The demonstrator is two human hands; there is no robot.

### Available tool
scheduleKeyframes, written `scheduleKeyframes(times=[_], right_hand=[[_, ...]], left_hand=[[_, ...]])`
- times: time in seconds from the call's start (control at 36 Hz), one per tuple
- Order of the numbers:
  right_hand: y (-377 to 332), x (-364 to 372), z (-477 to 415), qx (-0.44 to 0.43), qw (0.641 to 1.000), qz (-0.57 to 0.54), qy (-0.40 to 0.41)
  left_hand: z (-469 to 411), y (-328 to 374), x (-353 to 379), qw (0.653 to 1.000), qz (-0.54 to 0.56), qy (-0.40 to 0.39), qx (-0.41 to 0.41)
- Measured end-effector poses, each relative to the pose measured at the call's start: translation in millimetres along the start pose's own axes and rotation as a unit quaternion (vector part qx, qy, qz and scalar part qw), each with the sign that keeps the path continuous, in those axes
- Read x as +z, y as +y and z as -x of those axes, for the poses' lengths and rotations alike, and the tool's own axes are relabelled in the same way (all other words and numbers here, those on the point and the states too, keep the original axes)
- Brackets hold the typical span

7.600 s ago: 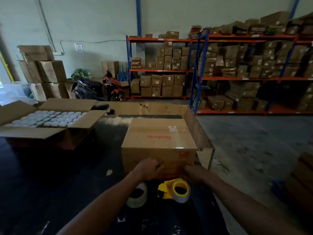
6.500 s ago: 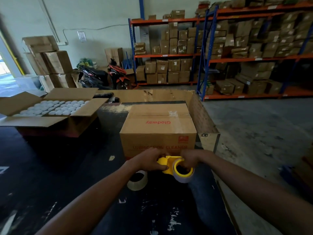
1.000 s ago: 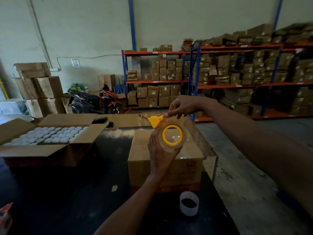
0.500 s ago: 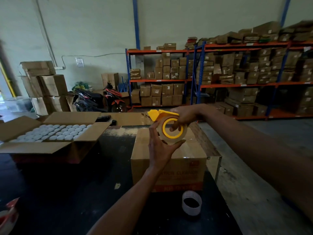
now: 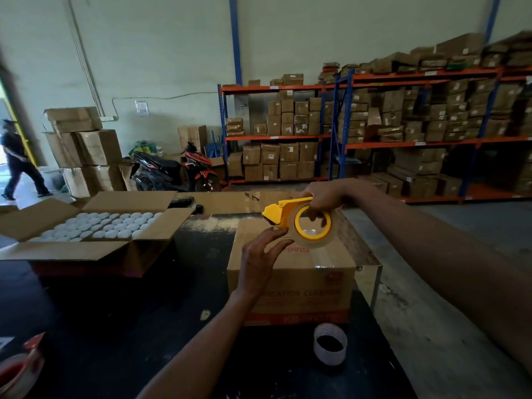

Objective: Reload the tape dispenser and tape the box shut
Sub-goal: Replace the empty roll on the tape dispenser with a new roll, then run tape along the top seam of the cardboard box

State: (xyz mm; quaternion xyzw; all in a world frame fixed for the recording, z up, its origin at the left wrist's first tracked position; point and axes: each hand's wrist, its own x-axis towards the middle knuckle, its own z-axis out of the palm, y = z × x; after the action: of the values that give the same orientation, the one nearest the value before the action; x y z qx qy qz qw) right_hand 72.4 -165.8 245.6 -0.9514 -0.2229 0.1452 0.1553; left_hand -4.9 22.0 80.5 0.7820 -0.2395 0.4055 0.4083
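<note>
A yellow tape dispenser (image 5: pixel 283 213) with a clear tape roll (image 5: pixel 312 230) on it is held up above the closed brown cardboard box (image 5: pixel 290 279). My right hand (image 5: pixel 324 198) grips it from above, fingers through the roll's core. My left hand (image 5: pixel 262 256) is just below the dispenser's front, fingers apart, fingertips close to the roll's lower left edge. I cannot tell whether they touch the tape. A used white tape core (image 5: pixel 329 344) stands on the dark table (image 5: pixel 115 326) in front of the box.
An open carton of white caps (image 5: pixel 95 226) sits at the left. A flat cardboard sheet (image 5: pixel 230 200) lies behind the box. A red-and-white object (image 5: pixel 20 367) is at the near left edge. Shelving with boxes (image 5: pixel 374 131), a motorbike (image 5: pixel 175 168) and a walking person (image 5: pixel 17 162) are beyond.
My left hand has come off the roll and dropped slightly, fingers spread. My right hand now holds the dispenser alone and has shifted it a little right and lower.
</note>
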Motion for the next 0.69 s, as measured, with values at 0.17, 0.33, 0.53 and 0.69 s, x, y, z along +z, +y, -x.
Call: scheduleKeyframes(times=[0.17, 0.33, 0.53, 0.69], right_hand=[[1.4, 0.9, 6.1, -0.001, 1.000, -0.001, 0.003], [3.6, 4.0, 12.6, -0.007, 1.000, -0.004, 0.012], [10.1, 12.7, 21.6, -0.005, 1.000, -0.027, 0.013], [11.7, 11.1, 33.4, -0.003, 0.999, -0.025, 0.020]], left_hand=[[-2.3, -2.9, -2.5, 0.999, -0.019, -0.010, 0.035], [-13.4, -3.6, -11.7, 1.000, -0.016, -0.001, 0.016], [-31.6, -16.5, -23.6, 0.999, -0.036, -0.007, 0.028], [-46.0, -22.8, -30.4, 0.995, -0.035, -0.043, 0.081]])
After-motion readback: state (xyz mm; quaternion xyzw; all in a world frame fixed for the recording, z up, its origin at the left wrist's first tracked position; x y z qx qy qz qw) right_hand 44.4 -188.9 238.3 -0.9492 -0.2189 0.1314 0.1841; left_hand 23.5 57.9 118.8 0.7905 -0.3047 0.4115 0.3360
